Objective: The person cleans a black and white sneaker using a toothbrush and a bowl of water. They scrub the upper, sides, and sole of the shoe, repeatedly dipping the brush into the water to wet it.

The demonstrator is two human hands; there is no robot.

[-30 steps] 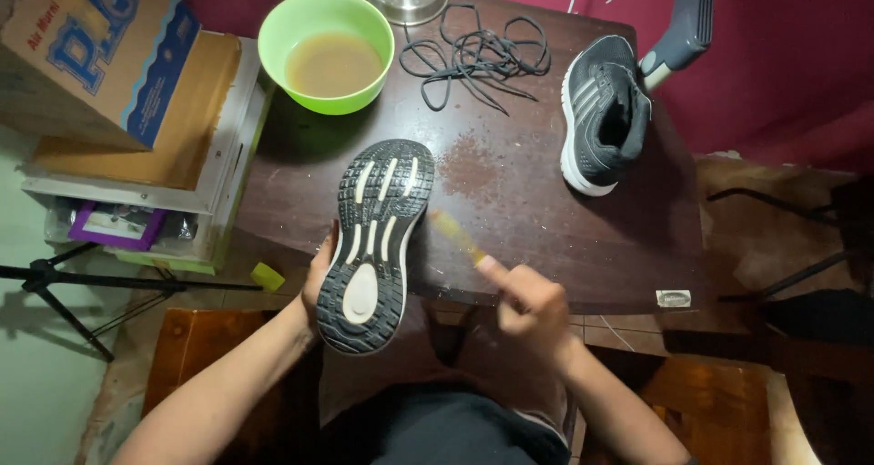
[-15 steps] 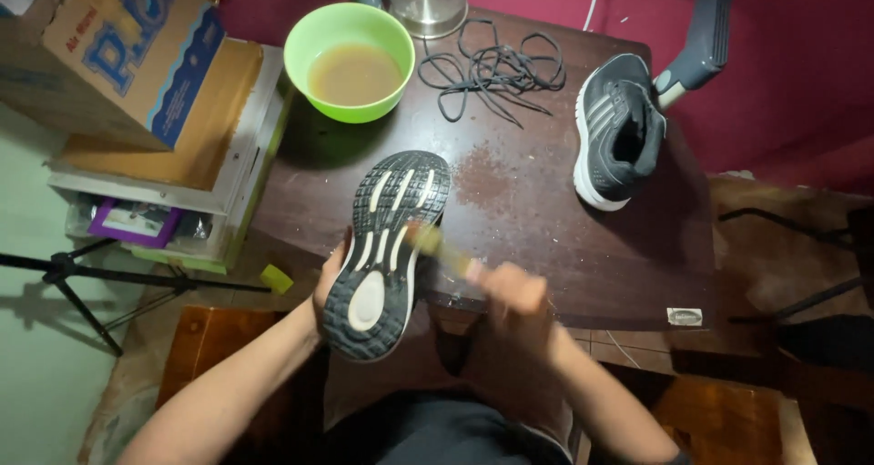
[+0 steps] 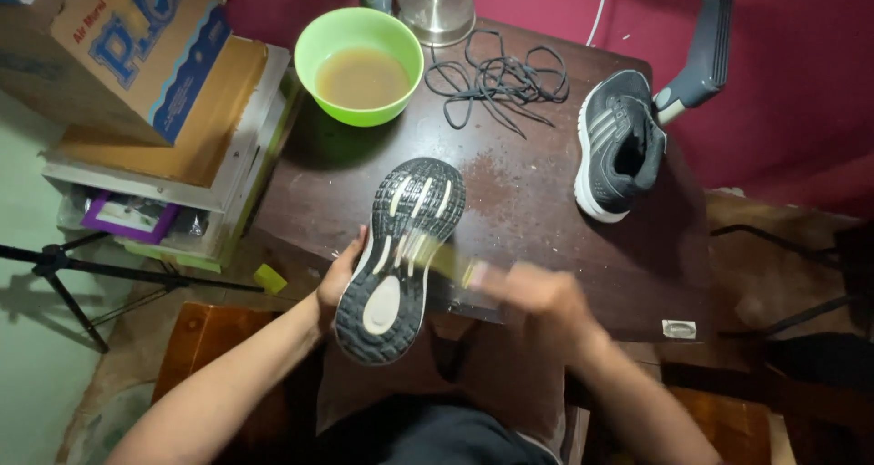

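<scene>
One green bowl (image 3: pixel 361 64) holds murky brown water (image 3: pixel 362 78) on table (image 3: pixel 546 237).

- On the table (image 3: pixel 546 237): bowl (image 3: pixel 362 64) back left, shoelaces (image 3: pixel 496 78) to its right, upright shoe (image 3: pixel 619 146) far right.
- Upturned shoe (image 3: pixel 399 246) at the front edge, between left hand (image 3: pixel 339 278) and right hand (image 3: pixel 533 292).
- Cardboard box (image 3: pixel 127 51) left of the table.

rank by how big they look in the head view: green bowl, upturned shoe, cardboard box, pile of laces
1. cardboard box
2. upturned shoe, though it is held nearer the camera
3. green bowl and pile of laces, too alike to rank
</scene>
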